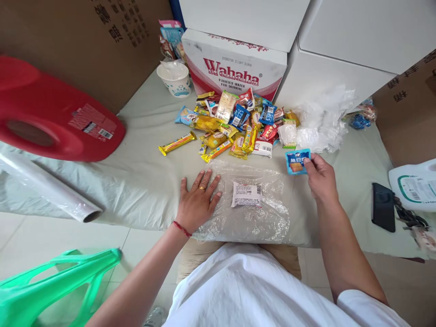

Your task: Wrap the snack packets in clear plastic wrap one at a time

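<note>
My left hand (198,200) lies flat and open, fingers spread, on the left edge of a clear plastic bag (269,213) spread on the cloth-covered table (143,177). A white labelled packet (247,194) rests in the middle of the bag. My right hand (320,178) pinches a small blue snack packet (297,161) just beyond the bag's right corner. Behind them lies a pile of several wrapped snacks (238,127), and a long yellow bar (177,143) sits apart on its left.
A Wahaha carton (235,68) and white boxes (327,68) stand at the back with a paper cup (175,79). Crumpled clear bags (323,122) lie right of the pile. A red jug (51,118), film roll (47,188), black phone (383,206) and green bag (51,281) flank me.
</note>
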Demonstrator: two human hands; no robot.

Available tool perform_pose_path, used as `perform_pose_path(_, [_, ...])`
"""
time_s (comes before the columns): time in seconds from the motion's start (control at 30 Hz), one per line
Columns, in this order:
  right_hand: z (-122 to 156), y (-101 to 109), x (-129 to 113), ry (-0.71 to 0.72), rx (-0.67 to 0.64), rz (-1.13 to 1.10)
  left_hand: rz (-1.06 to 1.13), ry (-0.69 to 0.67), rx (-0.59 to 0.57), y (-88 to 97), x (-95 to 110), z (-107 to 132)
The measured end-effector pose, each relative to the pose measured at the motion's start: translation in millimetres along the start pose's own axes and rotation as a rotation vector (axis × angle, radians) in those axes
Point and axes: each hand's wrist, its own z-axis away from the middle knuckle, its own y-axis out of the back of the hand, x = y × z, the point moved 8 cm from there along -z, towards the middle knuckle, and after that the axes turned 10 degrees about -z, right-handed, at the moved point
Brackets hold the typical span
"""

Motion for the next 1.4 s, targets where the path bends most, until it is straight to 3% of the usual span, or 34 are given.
perform_pose_path(0.1, [19,-43,-23,-0.134,-0.252,-0.264,-0.002,0.004,-0.006,0.6,0,0])
perform_pose_path(0.2, [44,-101,-40,-0.19,-0.547,-0.283,0.002,0.008,-0.009,1.4,-1,0])
perform_pose_path(0.33, [54,-136,-45,-0.008,-0.582,0.015,0.019,0.018,-0.007,2.4,-2,2])
perform_pose_path(0.47, [57,-143,-45,0.113,-0.581,0.154,0.092,0.041,0.056,5.9,-9,5])
perform_pose_path(0.63, [56,-139,-51,0.161,-0.537,0.196,0.212,0.102,0.252,23.9,-26,12])
perform_pose_path(0.8, [24,-110,-53,0.209,-0.361,0.286,0.19,0.212,0.604,75.8,-39,38])
perform_pose_path(0.9, [3,-112,-44,0.221,-0.413,0.42,0.211,0.103,0.745,107.9,-18,50])
perform_pose_path(1.0, [-8,-133,-34,0.209,-0.543,0.553,0.251,-0.197,0.613,116.3,31,38])
perform_pose_path(1.13, [-15,-156,-25,0.143,-0.616,0.636,0.176,-0.427,0.358,94.1,89,11])
perform_pose_path(1.27, [-21,-157,-36,0.187,-0.665,0.534,0.086,-0.454,0.173,61.0,107,-4])
perform_pose_path(1.4, [-14,-147,-58,0.266,-0.738,0.426,0.03,-0.364,0.197,53.2,104,-4])
